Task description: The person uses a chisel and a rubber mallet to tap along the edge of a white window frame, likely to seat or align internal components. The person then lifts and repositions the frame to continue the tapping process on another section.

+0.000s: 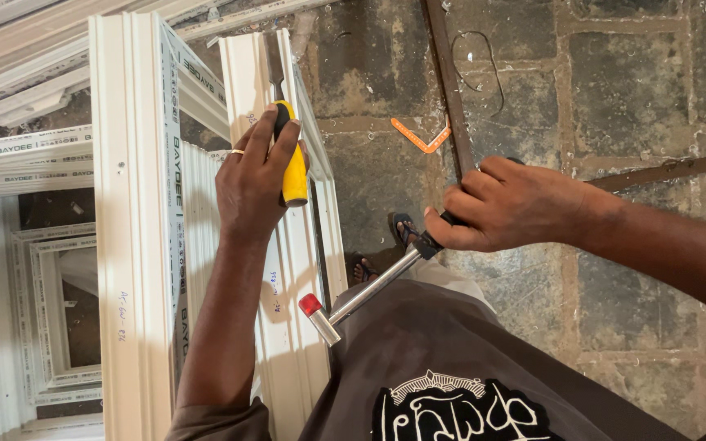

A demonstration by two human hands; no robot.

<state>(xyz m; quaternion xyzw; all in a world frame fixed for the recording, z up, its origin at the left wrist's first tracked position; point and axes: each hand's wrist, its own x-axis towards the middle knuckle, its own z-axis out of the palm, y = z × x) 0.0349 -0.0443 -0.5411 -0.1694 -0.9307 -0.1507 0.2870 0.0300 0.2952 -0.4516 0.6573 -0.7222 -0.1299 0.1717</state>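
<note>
White window frames stood stacked left of the stone floor, an orange clip beyond them. Over the nearest frame, the left hand clenched a yellow-handled chisel; the right hand gripped a steel hammer, its red-tipped head beside that frame.

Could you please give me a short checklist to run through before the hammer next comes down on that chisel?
1. Left hand closed around the yellow-handled chisel: ok.
2. Chisel blade seated in the white plastic window frame profile: cannot tell.
3. Right hand gripping the metal hammer with red-tipped head: ok.
4. Hammer head away from the left hand: ok.
5. Sandalled foot clear of the tools: ok.
</note>
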